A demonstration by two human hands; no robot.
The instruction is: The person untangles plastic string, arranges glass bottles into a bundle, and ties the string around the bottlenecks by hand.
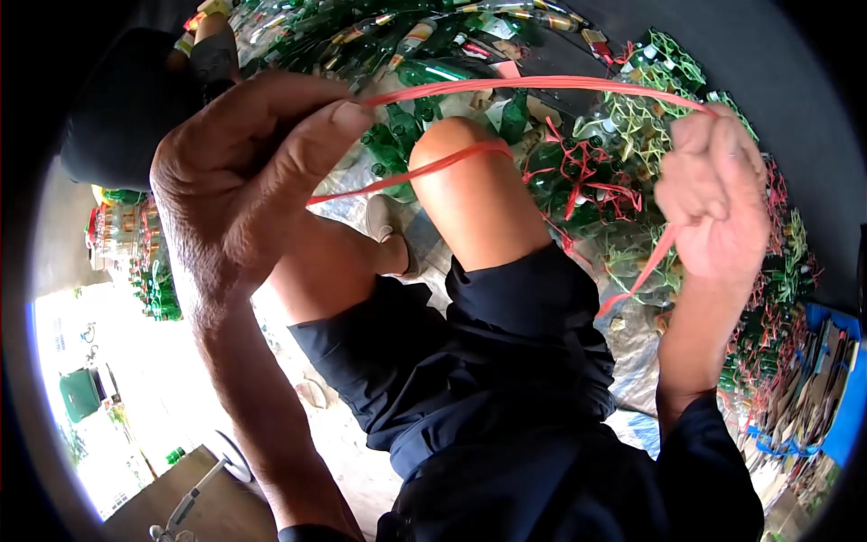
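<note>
A pink-red plastic string (542,83) is stretched between my two hands, in front of my knees. My left hand (226,172) is closed, pinching the string between thumb and fingers. My right hand (713,194) is curled into a fist around the string's other end, and a loose tail hangs below it. A second strand runs from under my left hand across my bent knee (470,190); whether it loops around the knee I cannot tell. Beyond the knee stand green glass bottles (388,144).
A heap of mostly green bottles (433,45) spreads ahead. On the right are bottles bound in red string (587,176) and green string (637,122). A blue crate (840,379) holds flattened cardboard. Another person's dark clothing (117,117) shows at the upper left. More bottles (153,280) stand at left.
</note>
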